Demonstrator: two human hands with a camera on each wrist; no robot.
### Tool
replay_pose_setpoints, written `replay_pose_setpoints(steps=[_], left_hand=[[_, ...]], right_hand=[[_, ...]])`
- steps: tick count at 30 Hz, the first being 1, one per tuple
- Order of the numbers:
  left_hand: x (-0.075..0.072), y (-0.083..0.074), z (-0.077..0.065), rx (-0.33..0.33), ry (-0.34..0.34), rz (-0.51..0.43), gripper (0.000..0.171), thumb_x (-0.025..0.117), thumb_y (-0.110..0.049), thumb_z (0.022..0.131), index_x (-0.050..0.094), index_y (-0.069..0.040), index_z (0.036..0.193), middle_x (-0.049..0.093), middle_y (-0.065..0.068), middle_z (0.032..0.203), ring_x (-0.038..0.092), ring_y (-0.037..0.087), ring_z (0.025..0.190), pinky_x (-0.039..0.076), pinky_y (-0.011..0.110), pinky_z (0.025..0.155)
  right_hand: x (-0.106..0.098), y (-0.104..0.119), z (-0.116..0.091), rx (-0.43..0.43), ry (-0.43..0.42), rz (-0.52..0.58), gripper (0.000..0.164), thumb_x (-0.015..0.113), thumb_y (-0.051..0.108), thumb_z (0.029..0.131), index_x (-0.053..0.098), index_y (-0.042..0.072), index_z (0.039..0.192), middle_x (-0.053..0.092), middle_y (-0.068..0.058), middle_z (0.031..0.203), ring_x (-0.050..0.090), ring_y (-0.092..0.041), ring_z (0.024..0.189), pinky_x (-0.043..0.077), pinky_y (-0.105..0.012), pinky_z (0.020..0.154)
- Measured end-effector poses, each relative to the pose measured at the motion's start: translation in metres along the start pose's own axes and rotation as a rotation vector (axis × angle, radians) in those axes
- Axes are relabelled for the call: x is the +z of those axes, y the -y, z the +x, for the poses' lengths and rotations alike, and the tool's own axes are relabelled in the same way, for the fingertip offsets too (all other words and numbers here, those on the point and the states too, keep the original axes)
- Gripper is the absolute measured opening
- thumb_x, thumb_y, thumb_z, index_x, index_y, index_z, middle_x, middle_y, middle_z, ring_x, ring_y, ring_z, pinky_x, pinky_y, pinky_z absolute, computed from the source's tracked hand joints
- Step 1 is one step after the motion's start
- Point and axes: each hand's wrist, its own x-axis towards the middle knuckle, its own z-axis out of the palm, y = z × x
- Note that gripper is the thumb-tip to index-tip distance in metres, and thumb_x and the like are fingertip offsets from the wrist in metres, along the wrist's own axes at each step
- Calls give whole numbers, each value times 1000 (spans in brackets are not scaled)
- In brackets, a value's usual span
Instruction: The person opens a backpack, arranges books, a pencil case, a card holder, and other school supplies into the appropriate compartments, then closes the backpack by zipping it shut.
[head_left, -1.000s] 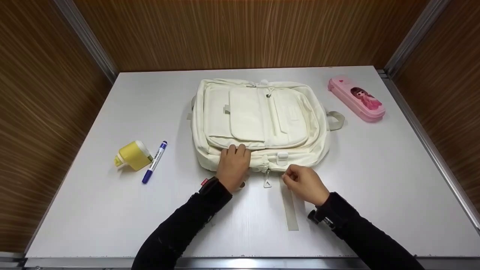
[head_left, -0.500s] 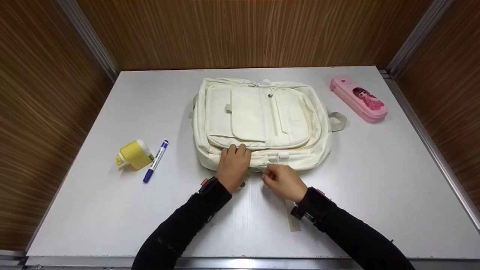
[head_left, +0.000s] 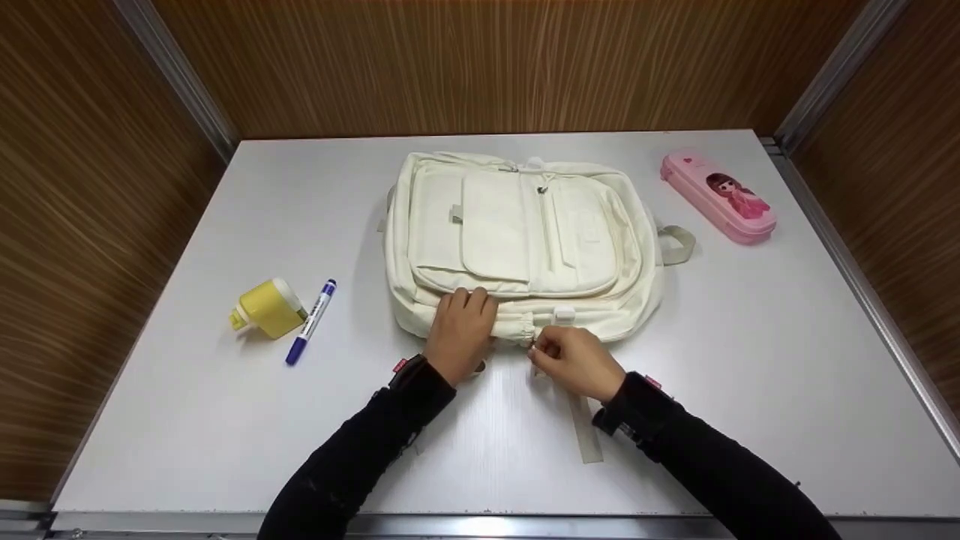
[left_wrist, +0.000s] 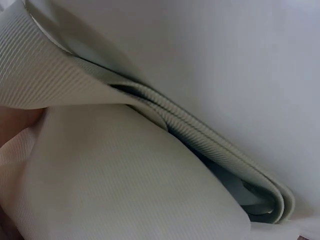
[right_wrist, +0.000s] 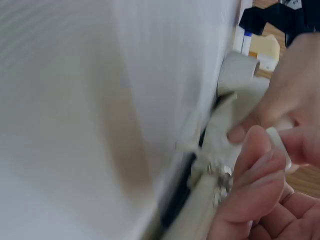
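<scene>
A cream backpack (head_left: 495,225) lies flat on the table, its front pockets facing up. My left hand (head_left: 460,330) grips its near side, fingers over the edge and thumb out of sight. In the left wrist view, ribbed cream fabric (left_wrist: 125,170) covers most of that hand. My right hand (head_left: 576,362) is just to the right, at the same near edge. Between its thumb and fingers it pinches a white zipper pull (right_wrist: 279,146), close to the metal zipper slider (right_wrist: 220,177). A loose grey strap (head_left: 585,431) runs from below the right hand toward the table's front.
A yellow bottle-shaped thing (head_left: 268,309) and a blue-capped marker (head_left: 310,322) lie left of the backpack. At the back right is a pink pencil case (head_left: 718,196) with a doll picture. Wood-grain panels (head_left: 495,67) wall the white table (head_left: 787,360) at back and sides.
My right hand has moved left from beside the grey strap to the zipper pull and now pinches it. The left hand keeps its grip, with only a slight shift.
</scene>
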Motion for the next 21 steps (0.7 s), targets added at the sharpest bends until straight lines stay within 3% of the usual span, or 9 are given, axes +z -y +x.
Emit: replay_pose_setpoints(steps=[6, 11, 15, 21], left_hand=[[-2, 2, -2, 10, 9, 2, 56, 86, -36, 65, 59, -9, 106, 58, 4, 97, 56, 22, 88, 47, 33, 80], [-10, -2, -4, 3, 20, -20, 57, 83, -31, 68, 60, -7, 114, 60, 6, 104, 58, 24, 95, 49, 36, 89], [-17, -12, -4, 10, 27, -5, 59, 81, -30, 69, 59, -9, 120, 60, 7, 113, 57, 26, 104, 47, 39, 95], [-22, -30, -1, 62, 29, -17, 47, 75, -34, 77, 62, -14, 117, 60, 5, 115, 57, 25, 106, 46, 39, 94]], right_hand=[[-27, -15, 1, 45, -68, -17, 15, 67, 20, 90, 67, 10, 79, 64, 2, 69, 51, -8, 60, 42, -24, 59], [-63, -41, 5, 108, -170, -28, 17, 65, 19, 92, 67, 6, 82, 63, -2, 67, 51, -8, 57, 41, -24, 56], [-92, -62, 10, 174, -252, -30, 20, 62, 20, 93, 66, 4, 82, 65, -4, 65, 52, -4, 52, 39, -23, 52], [-120, -85, 18, 278, -351, -59, 25, 60, 26, 94, 63, 3, 85, 63, 0, 65, 52, -7, 55, 41, -25, 56]])
